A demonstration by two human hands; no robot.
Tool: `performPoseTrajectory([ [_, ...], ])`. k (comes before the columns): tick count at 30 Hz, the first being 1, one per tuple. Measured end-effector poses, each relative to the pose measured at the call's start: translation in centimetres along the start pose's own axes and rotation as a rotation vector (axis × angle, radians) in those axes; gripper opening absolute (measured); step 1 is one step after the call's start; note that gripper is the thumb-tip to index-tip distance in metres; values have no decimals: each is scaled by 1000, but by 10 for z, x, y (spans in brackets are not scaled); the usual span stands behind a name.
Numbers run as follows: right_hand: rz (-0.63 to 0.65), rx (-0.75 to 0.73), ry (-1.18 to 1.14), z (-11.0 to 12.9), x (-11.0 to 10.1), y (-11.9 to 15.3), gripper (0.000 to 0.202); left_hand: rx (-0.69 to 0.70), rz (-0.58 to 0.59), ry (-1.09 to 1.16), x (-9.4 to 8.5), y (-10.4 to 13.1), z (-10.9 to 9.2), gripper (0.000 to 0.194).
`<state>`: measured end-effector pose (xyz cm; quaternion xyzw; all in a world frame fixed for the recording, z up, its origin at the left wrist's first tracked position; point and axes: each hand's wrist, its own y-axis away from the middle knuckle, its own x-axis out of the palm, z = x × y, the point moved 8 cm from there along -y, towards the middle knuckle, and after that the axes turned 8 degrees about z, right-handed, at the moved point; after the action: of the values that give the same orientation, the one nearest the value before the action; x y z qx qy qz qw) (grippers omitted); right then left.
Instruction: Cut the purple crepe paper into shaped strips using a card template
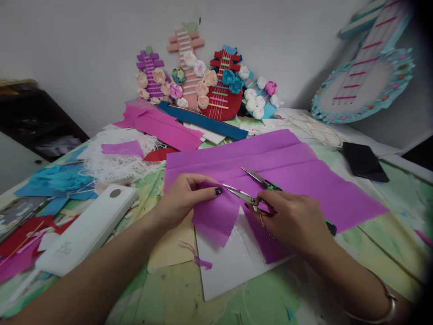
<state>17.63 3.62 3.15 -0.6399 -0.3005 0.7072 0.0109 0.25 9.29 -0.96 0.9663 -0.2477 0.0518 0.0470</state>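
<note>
A large sheet of purple crepe paper (287, 171) lies spread across the table. My left hand (184, 198) pinches its near edge, where a partly cut strip (216, 219) hangs down. My right hand (294, 219) holds a pair of scissors (252, 187) with green handles. The blades are open and the lower one rests at the paper's edge beside my left thumb. A white card (233, 266) lies under the paper in front of me.
A white rectangular case (86, 230) lies at the left, by blue (57, 183), red and purple scraps. White shredded fringe (115, 162) sits behind it. Paper instrument models with flowers (203, 83) stand against the wall. A black phone (363, 161) is at right.
</note>
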Motion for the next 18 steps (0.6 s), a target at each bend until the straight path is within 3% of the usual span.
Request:
performPoseTrajectory([
  [6,-56,1,50,0,-4,1,21,57,-4,40,2,0,-7,9],
  [11,-28,12,37,0,-3,0,21,108,-47,-7,-2,-1,-10,10],
  [18,-3,42,18,2,-5,-1,22,114,-21,-51,0,1,-11,8],
])
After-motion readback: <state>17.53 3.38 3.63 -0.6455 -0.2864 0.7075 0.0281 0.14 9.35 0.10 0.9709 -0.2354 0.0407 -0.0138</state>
